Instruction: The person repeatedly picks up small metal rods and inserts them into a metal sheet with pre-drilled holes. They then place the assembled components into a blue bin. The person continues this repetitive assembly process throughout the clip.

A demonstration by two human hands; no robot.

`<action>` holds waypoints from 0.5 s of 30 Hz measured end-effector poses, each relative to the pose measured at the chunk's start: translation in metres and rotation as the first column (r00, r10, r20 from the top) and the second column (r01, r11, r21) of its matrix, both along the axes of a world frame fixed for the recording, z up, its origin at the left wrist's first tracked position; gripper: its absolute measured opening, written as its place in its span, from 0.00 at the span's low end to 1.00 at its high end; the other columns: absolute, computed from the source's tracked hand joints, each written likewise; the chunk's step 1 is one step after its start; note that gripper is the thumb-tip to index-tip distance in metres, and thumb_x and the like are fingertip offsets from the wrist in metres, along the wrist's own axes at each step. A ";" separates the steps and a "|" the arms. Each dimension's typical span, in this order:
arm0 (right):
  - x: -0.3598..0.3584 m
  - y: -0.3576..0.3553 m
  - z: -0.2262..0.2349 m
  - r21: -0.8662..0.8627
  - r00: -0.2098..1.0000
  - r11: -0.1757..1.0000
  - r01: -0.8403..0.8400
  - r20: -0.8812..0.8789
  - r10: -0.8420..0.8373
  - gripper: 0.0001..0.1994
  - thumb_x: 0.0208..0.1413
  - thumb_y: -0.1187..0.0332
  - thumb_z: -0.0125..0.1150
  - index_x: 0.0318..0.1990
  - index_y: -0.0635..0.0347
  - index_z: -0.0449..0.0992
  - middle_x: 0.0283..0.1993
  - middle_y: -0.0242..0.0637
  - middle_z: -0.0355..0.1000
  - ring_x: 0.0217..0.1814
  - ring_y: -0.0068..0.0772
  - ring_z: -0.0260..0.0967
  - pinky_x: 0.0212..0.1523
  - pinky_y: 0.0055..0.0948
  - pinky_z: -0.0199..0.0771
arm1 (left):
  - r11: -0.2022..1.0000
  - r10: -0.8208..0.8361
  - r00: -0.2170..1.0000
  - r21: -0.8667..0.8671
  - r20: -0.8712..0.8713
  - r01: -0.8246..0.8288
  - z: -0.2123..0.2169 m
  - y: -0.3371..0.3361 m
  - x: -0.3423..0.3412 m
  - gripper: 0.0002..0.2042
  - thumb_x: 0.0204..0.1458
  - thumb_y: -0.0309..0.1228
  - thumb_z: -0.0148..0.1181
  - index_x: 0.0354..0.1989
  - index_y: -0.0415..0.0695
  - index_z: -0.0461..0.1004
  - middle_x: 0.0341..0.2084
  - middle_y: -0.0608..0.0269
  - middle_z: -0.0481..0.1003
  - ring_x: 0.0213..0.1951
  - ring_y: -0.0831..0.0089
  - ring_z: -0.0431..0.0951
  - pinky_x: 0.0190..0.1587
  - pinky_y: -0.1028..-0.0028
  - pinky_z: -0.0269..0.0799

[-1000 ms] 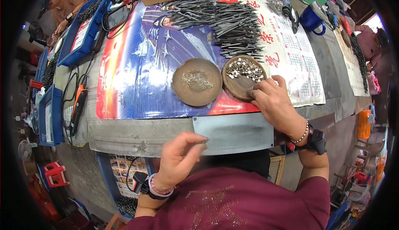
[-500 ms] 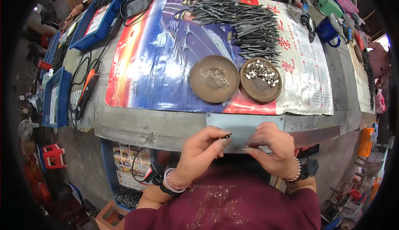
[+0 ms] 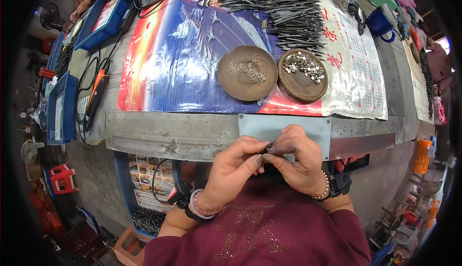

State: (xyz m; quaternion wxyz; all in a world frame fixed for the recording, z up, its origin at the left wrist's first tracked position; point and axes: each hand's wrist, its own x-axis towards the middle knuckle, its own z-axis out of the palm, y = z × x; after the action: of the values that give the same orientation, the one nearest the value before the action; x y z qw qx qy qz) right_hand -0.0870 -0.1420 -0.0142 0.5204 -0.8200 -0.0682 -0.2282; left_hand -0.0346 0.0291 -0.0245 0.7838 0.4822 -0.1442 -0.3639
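Left hand (image 3: 234, 170) and right hand (image 3: 297, 158) pressed together at lower centre, pinching small dark metal part (image 3: 267, 147) — held close over grey plate (image 3: 284, 127). Two brown dishes (image 3: 247, 72) on surface above, within reach.

The small dark piece (image 3: 267, 147) pinched between the left hand (image 3: 234, 170) and the right hand (image 3: 297, 160) is mostly covered by fingertips and too small to tell what it is. The hands also hide part of the grey plate (image 3: 308, 126). The blue trays (image 3: 57, 114) at the left rim blur. The pile of dark metal pieces (image 3: 288, 11) is cut off at the top edge.
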 end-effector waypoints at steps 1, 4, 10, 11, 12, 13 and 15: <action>-0.001 0.001 -0.001 0.026 1.000 1.000 0.004 -0.021 -0.003 0.09 0.41 0.77 0.70 0.30 0.59 0.74 0.27 0.35 0.71 0.28 0.38 0.66 0.34 0.32 0.64 | 1.000 -0.003 1.000 0.009 0.012 0.003 0.000 0.001 0.000 0.13 0.59 0.18 0.51 0.52 0.35 0.71 0.43 0.62 0.68 0.36 0.80 0.71 0.40 0.81 0.70; -0.003 0.005 0.001 0.066 0.999 0.998 0.006 -0.044 -0.003 0.10 0.40 0.77 0.71 0.30 0.59 0.74 0.28 0.35 0.71 0.28 0.37 0.66 0.34 0.32 0.64 | 1.000 -0.007 1.000 -0.011 0.026 0.008 -0.001 0.002 -0.002 0.14 0.60 0.18 0.50 0.54 0.35 0.71 0.43 0.63 0.67 0.36 0.81 0.71 0.40 0.82 0.69; -0.003 0.004 0.008 -0.009 0.999 0.999 -0.046 0.024 0.046 0.10 0.40 0.77 0.71 0.30 0.58 0.74 0.29 0.34 0.72 0.29 0.36 0.68 0.35 0.32 0.66 | 1.000 0.000 1.000 -0.026 0.003 0.000 0.003 0.001 -0.002 0.13 0.58 0.16 0.51 0.51 0.35 0.72 0.44 0.60 0.68 0.38 0.79 0.73 0.41 0.80 0.72; -0.003 0.002 0.008 -0.013 0.999 0.999 -0.030 0.025 0.030 0.10 0.40 0.77 0.71 0.30 0.58 0.74 0.29 0.34 0.72 0.29 0.36 0.68 0.35 0.32 0.66 | 1.000 -0.018 1.000 -0.022 0.000 0.018 0.004 0.003 -0.002 0.13 0.58 0.16 0.51 0.51 0.35 0.72 0.44 0.60 0.68 0.38 0.78 0.73 0.41 0.80 0.73; -0.003 0.001 0.008 -0.015 1.000 1.000 -0.013 0.024 0.013 0.10 0.40 0.77 0.71 0.30 0.58 0.74 0.29 0.34 0.72 0.30 0.36 0.68 0.35 0.32 0.67 | 0.999 -0.037 0.999 -0.018 -0.005 0.037 0.005 0.004 -0.002 0.13 0.58 0.16 0.51 0.51 0.35 0.72 0.44 0.60 0.68 0.38 0.78 0.73 0.41 0.80 0.73; -0.004 0.001 0.007 -0.002 1.000 1.000 -0.015 0.026 0.016 0.10 0.41 0.77 0.71 0.30 0.59 0.74 0.29 0.35 0.72 0.30 0.36 0.68 0.35 0.32 0.67 | 0.999 -0.044 0.999 -0.016 0.011 0.045 0.005 0.004 -0.002 0.13 0.59 0.16 0.51 0.52 0.35 0.71 0.44 0.61 0.67 0.37 0.79 0.72 0.41 0.81 0.72; -0.006 0.002 0.004 0.028 0.999 0.999 -0.021 0.030 0.020 0.10 0.41 0.78 0.70 0.31 0.60 0.75 0.29 0.35 0.72 0.30 0.37 0.69 0.36 0.31 0.68 | 0.998 -0.058 0.998 -0.013 0.031 0.058 0.005 0.004 -0.003 0.14 0.60 0.18 0.50 0.53 0.36 0.71 0.43 0.63 0.66 0.36 0.81 0.71 0.40 0.82 0.70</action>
State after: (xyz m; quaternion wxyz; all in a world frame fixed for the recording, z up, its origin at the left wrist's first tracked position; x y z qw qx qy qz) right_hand -0.0927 -0.1401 -0.0099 0.5332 -0.8084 -0.0812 -0.2359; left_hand -0.0375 0.0328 -0.0194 0.7739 0.4779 -0.1726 -0.3781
